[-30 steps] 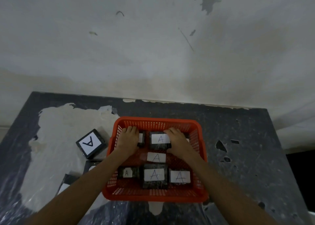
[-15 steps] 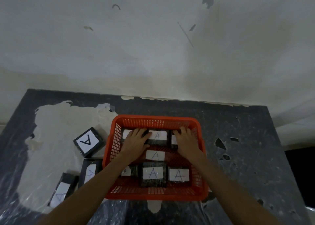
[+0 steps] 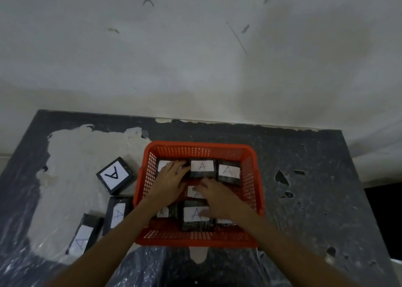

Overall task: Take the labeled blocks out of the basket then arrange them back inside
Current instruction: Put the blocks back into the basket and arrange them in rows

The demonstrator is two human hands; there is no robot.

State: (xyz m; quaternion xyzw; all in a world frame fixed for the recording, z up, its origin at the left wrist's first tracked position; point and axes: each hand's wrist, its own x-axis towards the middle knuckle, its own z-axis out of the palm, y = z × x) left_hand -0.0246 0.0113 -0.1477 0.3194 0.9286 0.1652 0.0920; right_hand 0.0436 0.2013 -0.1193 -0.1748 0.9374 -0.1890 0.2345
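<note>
An orange mesh basket sits mid-table and holds several dark blocks with white "A" labels. Along its far side stand a block under my left hand, a middle block and a right block. My left hand lies flat with fingers spread across the far-left block. My right hand hovers, blurred, over the small centre block and the front block, fingers apart and gripping nothing. Three more labelled blocks lie outside to the left: one square, two long.
The dark speckled table has a large pale worn patch on its left side and crinkled plastic wrap along the near edge. A stained white wall rises right behind the table.
My right hand left the far-right block and slid toward me to the basket's centre. My left hand stays at the far-left block. The far-right block's label is now uncovered.
</note>
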